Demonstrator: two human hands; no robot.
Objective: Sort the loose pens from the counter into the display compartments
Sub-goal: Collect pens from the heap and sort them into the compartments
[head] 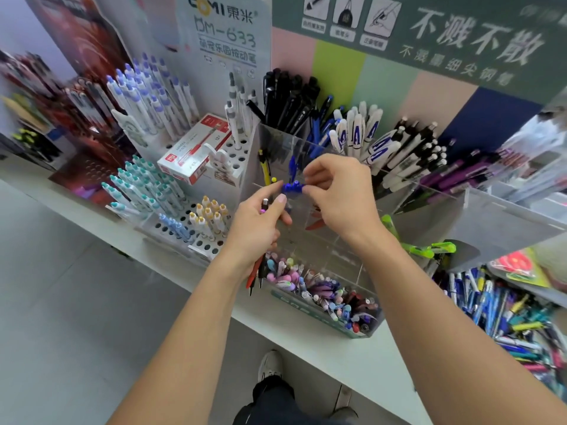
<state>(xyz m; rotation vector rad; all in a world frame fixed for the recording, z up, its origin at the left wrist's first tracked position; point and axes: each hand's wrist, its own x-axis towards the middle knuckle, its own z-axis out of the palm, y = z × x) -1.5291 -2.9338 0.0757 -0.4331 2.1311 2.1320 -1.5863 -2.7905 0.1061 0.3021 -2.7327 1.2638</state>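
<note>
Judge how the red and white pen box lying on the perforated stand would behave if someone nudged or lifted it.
The box looks like thin card, so probably light and easily dented. It lies flat on a long face across the stand, so it would more likely slide than roll. One end seems to overhang the stand's edge, so a push that way might tip it off.

The left hand (pixel 260 222) covers most of the pen bundle (pixel 256 276); only the tips show below the hand. The blue pen (pixel 291 188) is partly hidden by fingers of both hands. Right of the left hand, the loose pen pile (pixel 503 314) is cut by the frame edge and blurred.
</note>
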